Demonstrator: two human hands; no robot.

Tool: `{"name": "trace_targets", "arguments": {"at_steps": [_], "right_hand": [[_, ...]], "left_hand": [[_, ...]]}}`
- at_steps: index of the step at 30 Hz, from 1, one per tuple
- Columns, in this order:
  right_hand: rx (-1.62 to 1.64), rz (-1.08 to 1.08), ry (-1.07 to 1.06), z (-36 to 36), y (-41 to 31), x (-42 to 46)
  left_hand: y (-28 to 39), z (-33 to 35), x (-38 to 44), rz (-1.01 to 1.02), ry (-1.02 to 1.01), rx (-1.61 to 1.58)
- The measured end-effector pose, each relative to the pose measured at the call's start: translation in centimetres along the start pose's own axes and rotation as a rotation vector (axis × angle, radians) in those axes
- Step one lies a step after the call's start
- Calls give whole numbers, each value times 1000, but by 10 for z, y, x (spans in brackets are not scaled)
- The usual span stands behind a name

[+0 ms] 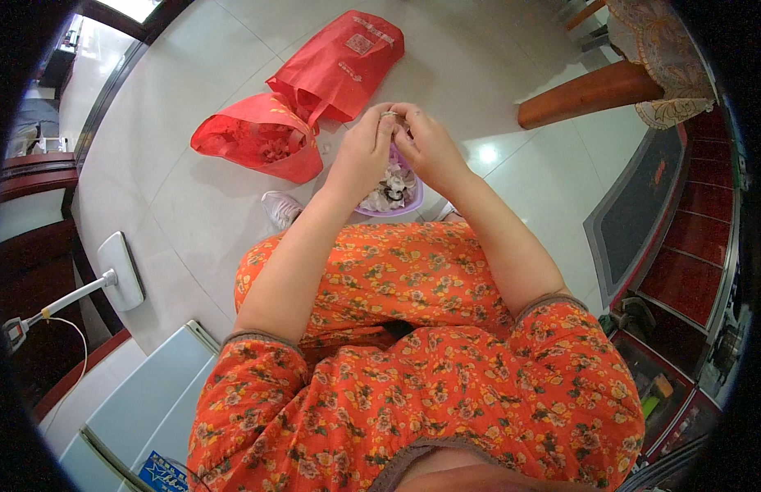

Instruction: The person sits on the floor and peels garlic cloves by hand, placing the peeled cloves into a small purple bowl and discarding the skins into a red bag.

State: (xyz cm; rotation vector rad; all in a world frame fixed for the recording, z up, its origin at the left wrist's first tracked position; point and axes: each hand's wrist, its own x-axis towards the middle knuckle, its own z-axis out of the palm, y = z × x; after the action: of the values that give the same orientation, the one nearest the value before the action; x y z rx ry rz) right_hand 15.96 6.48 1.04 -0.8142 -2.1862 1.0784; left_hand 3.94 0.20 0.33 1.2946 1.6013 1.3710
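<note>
My left hand [367, 142] and my right hand [428, 144] meet at the fingertips in front of my knees, fingers bent and pinched together. A small pale item [388, 114] shows between the fingertips; the fingers hide most of it, so its kind is unclear. Below the hands, a purple plastic basin [398, 213] stands on the floor between my feet. It holds crumpled white pieces [398, 178], perhaps peelings or petals, and a dark ring-shaped thing [393, 195] lies among them. My forearms cover part of the basin.
An upright red bag [233, 138] with red contents gapes left of the basin; another red bag [350, 61] lies beyond it. A wooden table leg [589, 95] and a dark mat [639, 209] are at right. At left are a flat mop [121, 270] and a pale blue box-like unit [153, 381].
</note>
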Motion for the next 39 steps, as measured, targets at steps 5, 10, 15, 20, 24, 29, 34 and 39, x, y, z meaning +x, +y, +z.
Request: {"name": "trace_targets", "arguments": {"at_steps": [5, 10, 15, 20, 24, 29, 34, 39], "right_hand": [[21, 29, -62, 1, 3, -1], [-31, 48, -104, -1, 2, -2], [344, 168, -99, -2, 0, 3], [361, 5, -58, -14, -1, 4], [121, -274, -52, -18, -4, 5], [135, -322, 9, -14, 3, 5], [125, -299, 57, -14, 6, 6], [162, -272, 32, -18, 0, 6]], "left_hand": [[2, -6, -1, -29, -96, 49], [5, -14, 2, -7, -190, 92], [-5, -15, 8, -57, -93, -86], [3, -26, 12, -376, -149, -464], [12, -26, 11, -566, -149, -559], [-6, -28, 15, -674, -268, -848], [7, -23, 13, -659, -280, -990], [7, -28, 13, -561, -285, -927]]}}
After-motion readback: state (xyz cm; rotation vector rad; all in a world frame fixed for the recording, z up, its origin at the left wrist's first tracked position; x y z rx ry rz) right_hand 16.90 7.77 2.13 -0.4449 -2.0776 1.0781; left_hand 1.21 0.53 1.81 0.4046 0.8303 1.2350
